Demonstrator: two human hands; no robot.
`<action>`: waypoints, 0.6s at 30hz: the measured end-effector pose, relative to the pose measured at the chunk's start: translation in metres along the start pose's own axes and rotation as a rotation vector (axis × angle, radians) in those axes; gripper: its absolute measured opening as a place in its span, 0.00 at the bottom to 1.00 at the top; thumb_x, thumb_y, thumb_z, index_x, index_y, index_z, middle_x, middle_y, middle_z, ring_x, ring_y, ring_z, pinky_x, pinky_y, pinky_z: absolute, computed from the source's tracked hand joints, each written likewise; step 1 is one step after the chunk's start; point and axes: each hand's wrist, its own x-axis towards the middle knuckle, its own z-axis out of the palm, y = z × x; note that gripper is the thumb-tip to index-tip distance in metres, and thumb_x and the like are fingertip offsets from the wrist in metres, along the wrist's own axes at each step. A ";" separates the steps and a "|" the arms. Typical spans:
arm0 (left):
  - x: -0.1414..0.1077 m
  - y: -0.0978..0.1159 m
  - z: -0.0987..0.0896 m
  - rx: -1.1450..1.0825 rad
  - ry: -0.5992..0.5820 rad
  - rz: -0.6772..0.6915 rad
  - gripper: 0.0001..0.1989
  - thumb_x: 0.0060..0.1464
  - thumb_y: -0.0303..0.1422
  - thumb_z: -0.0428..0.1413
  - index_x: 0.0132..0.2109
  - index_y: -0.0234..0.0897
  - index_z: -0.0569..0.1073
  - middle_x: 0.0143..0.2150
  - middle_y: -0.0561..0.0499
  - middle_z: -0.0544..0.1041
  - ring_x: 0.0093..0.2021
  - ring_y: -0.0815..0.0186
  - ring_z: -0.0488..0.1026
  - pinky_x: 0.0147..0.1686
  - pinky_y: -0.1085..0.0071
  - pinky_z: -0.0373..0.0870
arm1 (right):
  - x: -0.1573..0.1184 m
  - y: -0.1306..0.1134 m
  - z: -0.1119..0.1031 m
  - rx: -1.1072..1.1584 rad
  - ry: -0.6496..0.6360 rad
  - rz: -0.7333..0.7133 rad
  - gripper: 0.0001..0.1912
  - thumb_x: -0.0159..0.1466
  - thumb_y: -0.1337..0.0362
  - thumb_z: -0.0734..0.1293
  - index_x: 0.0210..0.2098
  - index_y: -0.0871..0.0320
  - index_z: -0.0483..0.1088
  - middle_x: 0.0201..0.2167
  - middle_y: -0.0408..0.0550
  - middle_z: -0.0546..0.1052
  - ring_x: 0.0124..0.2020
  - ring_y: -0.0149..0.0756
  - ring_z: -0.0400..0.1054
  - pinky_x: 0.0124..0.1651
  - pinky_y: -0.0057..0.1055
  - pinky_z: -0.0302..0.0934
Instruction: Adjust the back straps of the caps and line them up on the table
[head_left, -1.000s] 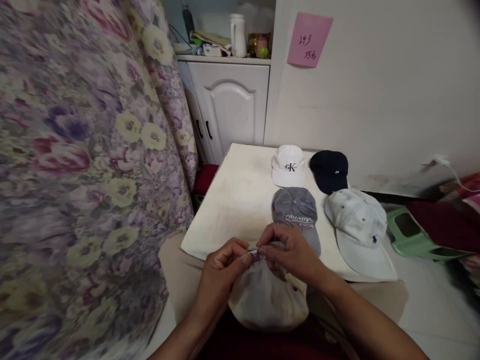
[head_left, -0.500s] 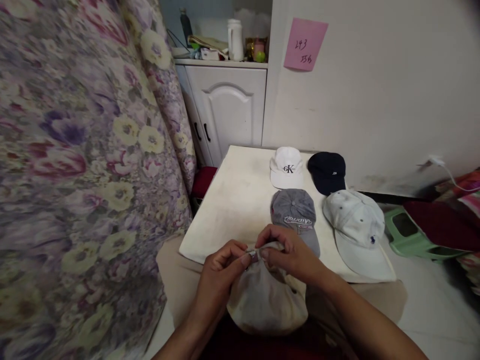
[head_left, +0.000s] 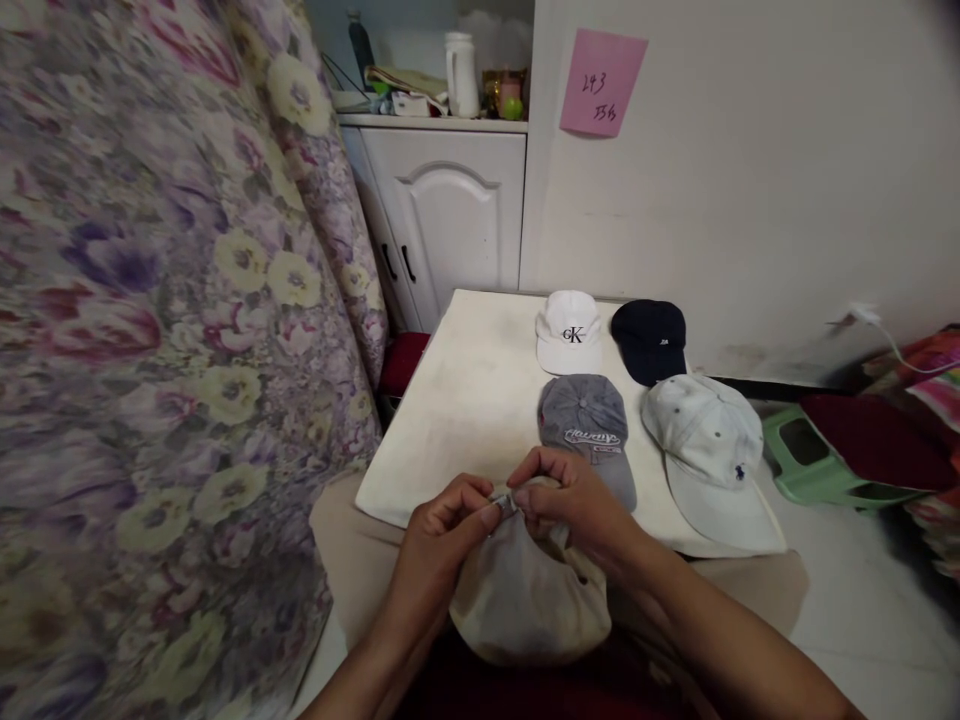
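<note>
A beige-grey cap [head_left: 531, 600] hangs between my hands at the near edge of the table, its back opening and strap facing up. My left hand [head_left: 450, 530] pinches the strap by a small metal buckle [head_left: 504, 503]. Pinched close beside it, the strap's other side is in the fingers of my right hand [head_left: 566, 500]. Just beyond my right hand lies a grey cap [head_left: 583, 405] with white lettering. Further right rests a pale cap [head_left: 705, 430] with a small dark emblem. Behind these are a white cap [head_left: 568, 330] with black letters and a navy cap [head_left: 649, 340].
The cream-topped table [head_left: 450, 400] stands before me. A floral curtain [head_left: 187, 350] hangs on the left. A white cabinet [head_left: 457, 210] with a white jug [head_left: 461, 75] on it stands behind. A green stool [head_left: 795, 460] with a dark red seat is on the right.
My right fingers have closed in nearer the buckle, and the buckle looks turned. The whole view has shifted slightly; the other caps lie as before.
</note>
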 end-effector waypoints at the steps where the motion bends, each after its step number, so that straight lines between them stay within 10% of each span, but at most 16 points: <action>1: 0.000 0.001 0.001 -0.024 -0.010 -0.017 0.11 0.48 0.33 0.67 0.24 0.34 0.75 0.39 0.50 0.71 0.35 0.67 0.67 0.33 0.74 0.63 | 0.000 0.000 0.000 0.000 0.006 -0.007 0.05 0.55 0.68 0.72 0.32 0.58 0.73 0.16 0.37 0.73 0.17 0.25 0.64 0.25 0.23 0.56; 18: 0.001 0.006 0.004 -0.154 -0.034 -0.089 0.11 0.48 0.32 0.66 0.24 0.33 0.74 0.34 0.51 0.69 0.33 0.68 0.65 0.32 0.75 0.63 | 0.005 0.006 -0.003 0.021 0.027 0.013 0.08 0.52 0.65 0.75 0.30 0.58 0.73 0.18 0.38 0.74 0.20 0.26 0.64 0.28 0.26 0.58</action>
